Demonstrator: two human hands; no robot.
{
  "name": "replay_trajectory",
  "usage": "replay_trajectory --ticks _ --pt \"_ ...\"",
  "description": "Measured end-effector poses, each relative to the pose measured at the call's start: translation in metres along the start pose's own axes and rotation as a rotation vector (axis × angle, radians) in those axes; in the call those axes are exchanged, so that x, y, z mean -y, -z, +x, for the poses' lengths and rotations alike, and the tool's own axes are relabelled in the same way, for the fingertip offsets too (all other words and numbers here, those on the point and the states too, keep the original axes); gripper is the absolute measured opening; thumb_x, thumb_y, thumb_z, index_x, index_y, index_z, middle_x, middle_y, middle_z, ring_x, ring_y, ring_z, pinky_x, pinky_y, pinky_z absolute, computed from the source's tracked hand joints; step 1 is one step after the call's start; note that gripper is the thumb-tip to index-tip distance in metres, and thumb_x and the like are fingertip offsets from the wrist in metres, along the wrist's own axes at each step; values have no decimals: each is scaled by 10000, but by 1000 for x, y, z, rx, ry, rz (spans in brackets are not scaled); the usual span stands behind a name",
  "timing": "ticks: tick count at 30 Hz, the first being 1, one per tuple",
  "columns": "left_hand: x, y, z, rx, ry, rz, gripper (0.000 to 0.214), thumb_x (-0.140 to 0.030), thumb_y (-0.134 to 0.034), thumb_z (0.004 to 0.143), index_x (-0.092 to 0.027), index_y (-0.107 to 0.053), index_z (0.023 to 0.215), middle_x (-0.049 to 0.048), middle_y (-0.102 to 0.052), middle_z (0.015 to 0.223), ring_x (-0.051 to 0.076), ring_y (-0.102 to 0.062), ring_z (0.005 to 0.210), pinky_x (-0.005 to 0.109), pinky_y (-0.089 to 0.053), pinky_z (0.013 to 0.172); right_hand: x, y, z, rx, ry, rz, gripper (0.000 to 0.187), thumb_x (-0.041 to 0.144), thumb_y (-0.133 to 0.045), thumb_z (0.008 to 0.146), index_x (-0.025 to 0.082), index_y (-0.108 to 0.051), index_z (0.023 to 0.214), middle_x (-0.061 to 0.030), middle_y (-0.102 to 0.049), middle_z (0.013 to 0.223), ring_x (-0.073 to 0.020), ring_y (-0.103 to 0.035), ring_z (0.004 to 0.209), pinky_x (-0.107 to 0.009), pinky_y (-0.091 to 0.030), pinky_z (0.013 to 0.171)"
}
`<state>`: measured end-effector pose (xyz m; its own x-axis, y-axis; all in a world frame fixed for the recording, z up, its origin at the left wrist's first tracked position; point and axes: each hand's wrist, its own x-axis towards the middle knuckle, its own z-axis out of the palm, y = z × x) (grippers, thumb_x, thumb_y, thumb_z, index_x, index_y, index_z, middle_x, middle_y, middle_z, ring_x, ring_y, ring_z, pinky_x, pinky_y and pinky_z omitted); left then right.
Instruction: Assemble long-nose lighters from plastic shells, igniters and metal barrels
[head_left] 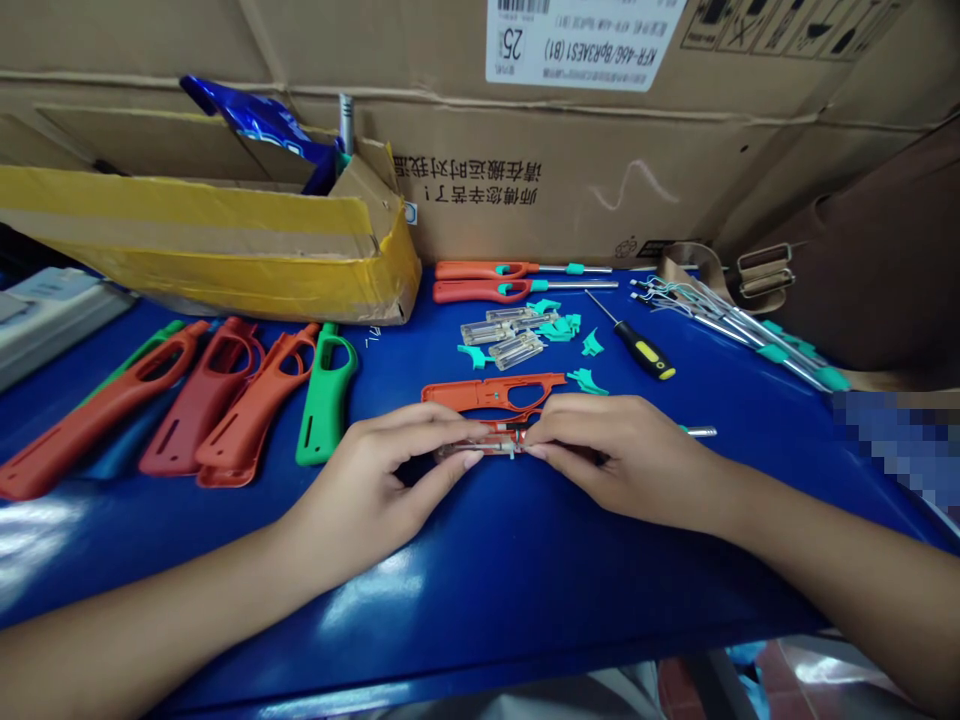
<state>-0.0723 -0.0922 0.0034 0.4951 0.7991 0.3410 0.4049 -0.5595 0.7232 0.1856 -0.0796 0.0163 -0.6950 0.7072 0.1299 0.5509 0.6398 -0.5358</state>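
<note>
A clear lighter fuel tank [491, 447] lies level between my two hands, low over the blue table. My left hand [390, 465] pinches its left part between thumb and fingers. At the tank's right end, the thumb and forefinger of my right hand [622, 450] are closed by the small valve fittings; what they grip is too small to make out. Just behind lies an orange lighter shell half [487, 392], with another orange piece partly hidden by my hands. A metal tube end [703, 431] shows beyond my right hand.
Behind are clear tanks [517, 347], teal triggers [559, 327], two orange lighters [480, 291] and a screwdriver [645, 350]. Wired metal tubes [750, 325] lie right. Left are several coloured shells [176, 420] and a yellow-taped box [300, 255]. A large carton [600, 160] stands behind.
</note>
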Motion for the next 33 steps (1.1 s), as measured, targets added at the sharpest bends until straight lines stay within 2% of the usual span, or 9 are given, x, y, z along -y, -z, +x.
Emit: replay_trajectory --ticks 15,25,33 --pt "3 -1 -2 -6 -19 -15 225 -142 -682 941 -197 -781 1136 20 -787 1067 110 -730 983 147 -546 925 -2 -2 -2 22 69 -86 215 243 -481 1055 211 -693 1051 -12 -690 976 -127 -637 849 -258 -447 710" --pt "2 -1 -3 -8 -18 -11 231 -127 -681 937 -205 -780 1131 10 -783 1056 99 -725 971 139 -547 909 -2 -2 0 8 85 -52 214 218 -477 1050 197 -690 1053 -12 -689 983 -123 -629 860 -255 -438 719" --pt "1 -1 -3 1 -22 -16 237 -117 -681 936 -208 -776 1133 0 -781 1055 92 -725 971 134 -544 924 -2 -4 -3 -20 113 -97 216 217 -486 1042 198 -701 1042 -8 -685 932 -117 -611 795 -255 -407 663"
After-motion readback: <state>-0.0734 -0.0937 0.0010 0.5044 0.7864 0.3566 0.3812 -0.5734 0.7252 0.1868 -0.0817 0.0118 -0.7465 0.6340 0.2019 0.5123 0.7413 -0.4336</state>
